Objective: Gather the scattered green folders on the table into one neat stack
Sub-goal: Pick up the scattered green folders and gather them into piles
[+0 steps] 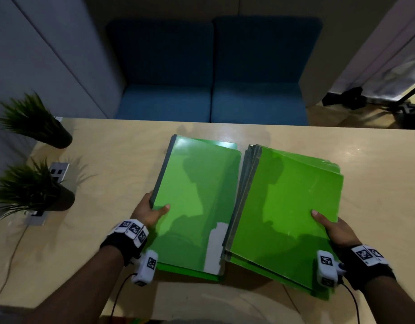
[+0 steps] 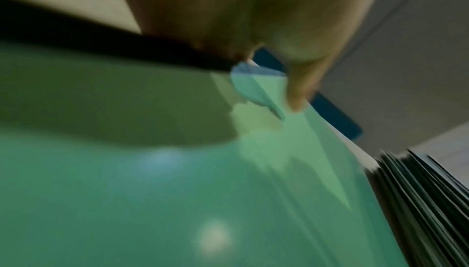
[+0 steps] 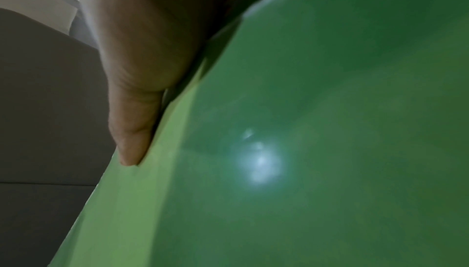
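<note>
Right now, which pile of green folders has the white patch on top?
The left pile, gripped by the left hand. Its top folder has a white patch near its front right corner. The fanned right pile, held by the right hand, shows none.

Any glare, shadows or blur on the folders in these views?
Head view: sharp, dark shadows across both folder piles. Left wrist view: heavily blurred, soft glare spots on the green cover. Right wrist view: soft focus, one bright glare spot on the folder.
</note>
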Motion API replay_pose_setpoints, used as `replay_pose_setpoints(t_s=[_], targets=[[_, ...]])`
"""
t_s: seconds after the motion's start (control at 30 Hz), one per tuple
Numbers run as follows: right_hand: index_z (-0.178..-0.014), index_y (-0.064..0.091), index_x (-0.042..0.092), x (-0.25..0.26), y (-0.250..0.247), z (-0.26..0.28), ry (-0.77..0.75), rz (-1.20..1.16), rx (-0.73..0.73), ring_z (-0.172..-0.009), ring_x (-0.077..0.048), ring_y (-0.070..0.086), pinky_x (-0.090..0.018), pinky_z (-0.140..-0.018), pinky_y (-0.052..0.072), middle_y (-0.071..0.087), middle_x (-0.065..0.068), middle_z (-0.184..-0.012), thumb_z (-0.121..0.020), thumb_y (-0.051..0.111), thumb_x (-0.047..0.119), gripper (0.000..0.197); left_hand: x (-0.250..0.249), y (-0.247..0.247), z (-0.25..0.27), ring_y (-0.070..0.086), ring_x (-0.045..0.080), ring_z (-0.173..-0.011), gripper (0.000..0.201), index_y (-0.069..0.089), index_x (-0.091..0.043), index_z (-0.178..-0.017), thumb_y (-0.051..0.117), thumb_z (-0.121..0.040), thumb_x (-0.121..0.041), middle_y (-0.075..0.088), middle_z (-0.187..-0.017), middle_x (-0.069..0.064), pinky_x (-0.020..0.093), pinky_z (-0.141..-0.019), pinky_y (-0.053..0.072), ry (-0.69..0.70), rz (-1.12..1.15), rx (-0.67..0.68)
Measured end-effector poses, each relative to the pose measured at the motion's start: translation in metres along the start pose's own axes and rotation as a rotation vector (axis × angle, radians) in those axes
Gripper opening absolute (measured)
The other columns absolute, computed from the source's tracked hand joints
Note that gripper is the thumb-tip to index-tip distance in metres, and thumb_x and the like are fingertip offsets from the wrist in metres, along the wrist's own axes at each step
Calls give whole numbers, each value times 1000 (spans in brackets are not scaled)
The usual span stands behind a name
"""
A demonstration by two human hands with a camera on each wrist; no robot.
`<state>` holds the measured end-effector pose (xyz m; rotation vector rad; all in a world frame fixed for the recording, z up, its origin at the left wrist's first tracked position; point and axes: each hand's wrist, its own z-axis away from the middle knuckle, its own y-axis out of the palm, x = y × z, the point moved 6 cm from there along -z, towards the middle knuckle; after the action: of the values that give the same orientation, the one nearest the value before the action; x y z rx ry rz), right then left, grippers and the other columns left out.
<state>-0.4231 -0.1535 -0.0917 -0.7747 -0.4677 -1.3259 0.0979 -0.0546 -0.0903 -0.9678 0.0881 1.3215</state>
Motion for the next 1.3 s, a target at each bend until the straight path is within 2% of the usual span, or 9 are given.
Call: replay_pose_setpoints(t_s=[0.1, 0.27, 0.4, 0.6, 0.8, 0.93, 1.0, 1.1, 1.3], targets=[[-128, 60, 5, -5, 0, -4, 21, -30, -7, -91, -36, 72, -46, -81, 55, 72, -20, -107, -16, 89, 68, 132, -9, -3, 2, 57, 33, -103, 56, 53, -22, -112, 75, -67, -49, 56, -113, 11, 44, -90, 50, 68, -145, -123], [-119, 61, 5, -5, 4, -5, 4, -21, -25, -89, -32, 70, -40, -79, 53, 69, -20, -101, -30, 85, 71, 114, -25, -4, 5, 61, 21, -79, 38, 56, -18, -106, 77, -74, -22, 66, -91, 4, 27, -62, 46, 36, 68, -28], [-133, 55, -1, -4, 5, -3, 30, -77, -42, -84, -26, 68, -38, -76, 50, 65, -24, -106, -79, 73, 42, 71, -32, -5, 7, 60, 24, -93, 39, 61, -20, -111, 77, -75, -18, 67, -103, 3, 29, -77, 43, -27, 163, 47], [-122, 62, 4, -13, -2, -15, 24, 3, -39, -91, -37, 71, -48, -84, 55, 71, -24, -106, -9, 83, 76, 136, -39, -7, 11, 64, 20, -95, 45, 63, -20, -115, 78, -73, -17, 70, -102, -3, 33, -90, 47, 29, 168, 129], [-125, 60, 5, -8, 2, -9, 1, -57, -13, -86, -32, 72, -40, -76, 55, 70, -22, -107, -16, 87, 71, 129, -43, -8, 27, 55, 18, -116, 70, 36, -32, -138, 71, -80, -17, 56, -133, -4, 45, -104, 41, 263, 107, 109], [-126, 59, 5, -4, 10, -1, -17, -115, 5, -69, -23, 75, -33, -66, 55, 71, -13, -98, -54, 87, 56, 92, -33, -31, 27, 47, 18, -124, 97, 6, -47, -144, 68, -82, -6, 41, -138, -5, 47, -107, 34, 279, 191, 4], [-132, 56, 3, -8, 12, 2, -24, -163, 8, -69, -23, 74, -31, -58, 57, 71, -13, -98, -80, 76, 37, 65, -27, -44, 21, 54, 25, -120, 82, 24, -40, -142, 69, -81, -8, 51, -137, 3, 52, -102, 42, 270, 220, -70], [-133, 56, 5, -19, 15, 9, -16, -229, -2, -76, -30, 74, -37, -62, 60, 71, -20, -109, -74, 76, 36, 70, -19, -54, 14, 60, 29, -109, 58, 44, -32, -129, 69, -82, -10, 63, -120, 4, 52, -94, 48, 243, 245, -119], [-129, 60, 15, -55, 24, 27, 30, -374, 91, -101, -51, 66, -74, -87, 45, 68, -26, -116, -38, 96, 50, 104, -19, -45, 11, 58, 30, -110, 61, 41, -22, -134, 68, -82, -9, 62, -121, 8, 51, -99, 45, 238, 253, -114]])
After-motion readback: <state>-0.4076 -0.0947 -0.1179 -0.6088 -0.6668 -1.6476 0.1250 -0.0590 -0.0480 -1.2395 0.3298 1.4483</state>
